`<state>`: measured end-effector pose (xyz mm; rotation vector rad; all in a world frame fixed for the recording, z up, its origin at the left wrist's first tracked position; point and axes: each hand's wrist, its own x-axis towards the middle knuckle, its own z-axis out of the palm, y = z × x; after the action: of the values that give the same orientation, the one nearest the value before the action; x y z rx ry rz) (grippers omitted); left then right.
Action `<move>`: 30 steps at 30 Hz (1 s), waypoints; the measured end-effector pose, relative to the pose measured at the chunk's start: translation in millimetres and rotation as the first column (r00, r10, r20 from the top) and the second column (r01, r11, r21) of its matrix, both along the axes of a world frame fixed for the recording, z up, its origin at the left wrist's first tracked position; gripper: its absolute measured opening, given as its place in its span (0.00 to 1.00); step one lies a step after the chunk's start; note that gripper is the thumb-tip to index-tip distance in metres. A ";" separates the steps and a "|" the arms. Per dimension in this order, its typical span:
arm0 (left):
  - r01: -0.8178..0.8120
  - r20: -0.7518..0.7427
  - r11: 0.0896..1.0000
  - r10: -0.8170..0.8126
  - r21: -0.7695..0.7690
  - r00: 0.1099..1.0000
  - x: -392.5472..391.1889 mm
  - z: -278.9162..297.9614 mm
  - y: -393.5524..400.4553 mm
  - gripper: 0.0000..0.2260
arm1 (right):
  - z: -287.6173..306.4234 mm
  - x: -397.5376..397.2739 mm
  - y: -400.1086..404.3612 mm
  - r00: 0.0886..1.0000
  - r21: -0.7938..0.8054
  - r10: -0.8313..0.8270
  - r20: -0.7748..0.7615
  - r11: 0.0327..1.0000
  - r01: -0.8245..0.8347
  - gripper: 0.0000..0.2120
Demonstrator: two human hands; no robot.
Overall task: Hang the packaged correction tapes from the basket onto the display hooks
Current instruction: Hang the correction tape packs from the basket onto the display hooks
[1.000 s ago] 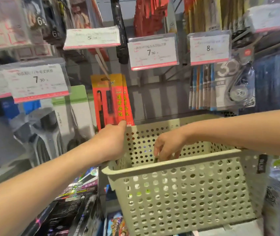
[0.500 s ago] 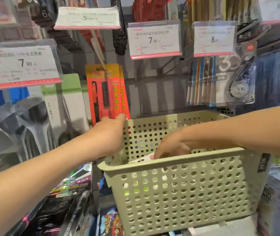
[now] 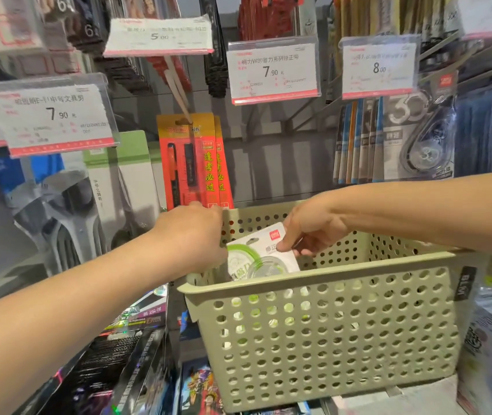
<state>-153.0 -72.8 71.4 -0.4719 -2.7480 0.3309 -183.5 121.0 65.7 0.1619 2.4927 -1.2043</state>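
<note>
Fingers of my left hand (image 3: 192, 235) are curling over the far left corner of the basket (image 3: 328, 333), gripping its rim and steadying it in front of the display. Just right of that, inside the left end of the basket, a packaged correction tape (image 3: 261, 256) is coming up: its white card with the green ring is standing above the near rim, its lower part hidden behind the wall. My right hand (image 3: 307, 232) is pinching the card at its top right corner, thumb on the face and fingers behind.

I judge I am in the picking step, lifting one pack clear before hanging it. Next I am going to need to raise it over the rim and line its hang hole up with a hook; the one under the middle price label (image 3: 273, 71) looks to me the likely one, since nothing is hanging beneath it, though I cannot make out the hook's tip. Further right, other correction tapes (image 3: 418, 142) are hanging already.

Compared with half a second ago, my right hand is sitting higher and the pack, then barely peeking over the rim, is now well exposed. My left hand is keeping its grip at the same corner.
</note>
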 end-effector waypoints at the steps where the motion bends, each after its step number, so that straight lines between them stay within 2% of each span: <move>1: -0.004 -0.052 1.000 0.003 -0.017 0.999 1.2 0.0 1.1 0.23 | 3.5 4.1 2.8 1.000 -0.006 -0.010 -0.025 1.000 0.009 0.06; 3: 0.051 -0.147 0.998 -0.045 0.038 0.988 3.0 0.7 2.9 0.26 | 9.5 11.9 8.9 0.995 -0.042 -0.035 -0.092 0.999 0.031 0.07; 5: 0.188 -0.161 0.957 -0.154 0.219 0.975 4.3 3.1 3.5 0.27 | 15.4 20.7 14.0 0.985 -0.096 -0.064 -0.158 0.994 0.049 0.06; 7: 0.305 -0.108 0.825 -0.289 0.475 0.951 5.1 6.1 4.7 0.31 | 20.0 29.2 18.2 0.972 -0.134 -0.085 -0.220 0.989 0.056 0.03; 8: 0.330 -0.091 0.738 -0.345 0.588 0.934 4.4 6.9 5.5 0.33 | 21.4 32.3 21.2 0.963 -0.156 -0.088 -0.253 0.987 0.050 0.10; 10: 0.307 -0.069 0.585 -0.392 0.751 0.917 1.6 7.5 6.5 0.37 | 23.7 37.0 27.1 0.946 -0.201 -0.093 -0.312 0.979 0.030 0.17; 12: 0.228 -0.026 0.478 -0.391 0.848 0.920 -1.8 6.4 7.1 0.39 | 25.5 42.5 30.3 0.927 -0.229 -0.079 -0.366 0.973 -0.008 0.16; 15: 0.101 0.054 0.352 -0.406 0.930 0.912 -5.5 3.1 8.8 0.38 | 28.9 48.8 33.4 0.906 -0.294 -0.095 -0.413 0.955 -0.034 0.10; 19: -0.007 0.114 0.191 -0.556 0.982 0.824 -6.3 0.3 10.4 0.28 | 29.4 51.7 37.2 0.894 -0.345 -0.093 -0.439 0.936 -0.072 0.12; 24: 0.009 0.109 0.178 -0.640 0.984 0.761 -4.1 1.0 12.2 0.17 | 28.0 47.3 39.0 0.877 -0.382 -0.074 -0.474 0.915 -0.129 0.14; 27: 0.009 0.086 0.136 -0.678 0.991 0.730 -4.7 -0.3 14.2 0.16 | 31.0 43.1 39.0 0.859 -0.381 -0.056 -0.509 0.909 -0.167 0.14; 30: 0.044 0.021 0.081 -0.667 0.996 0.745 -6.0 -0.9 13.8 0.17 | 37.7 40.7 38.5 0.879 -0.430 -0.036 -0.475 0.881 -0.196 0.14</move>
<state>-159.0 -59.0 70.5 -0.8962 -2.3090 -1.9019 -142.8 159.4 103.4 -0.4138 2.4479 -1.9568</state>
